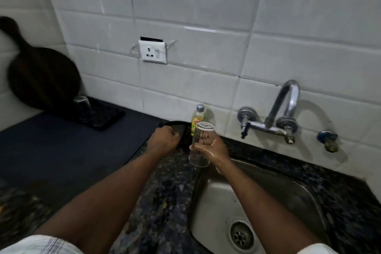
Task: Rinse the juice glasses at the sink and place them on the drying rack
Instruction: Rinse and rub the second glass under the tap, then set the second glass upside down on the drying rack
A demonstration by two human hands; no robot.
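My right hand [214, 148], wet, grips a clear ribbed juice glass [201, 142] around its middle, thick end up, over the sink's left rim. My left hand [164, 140] is curled at the rim of a black tray [179, 126] on the counter just left of the glass. Another glass [82, 103] stands on the black drying rack [107, 116] in the far left corner. No water runs from the tap [286, 99].
A steel sink [218, 198] with its drain [240, 235] lies at the lower right. A dish soap bottle [197, 117] stands against the tiles behind the glass. A dark round board [41, 80] leans on the left wall. A wall socket [153, 51] sits above the counter.
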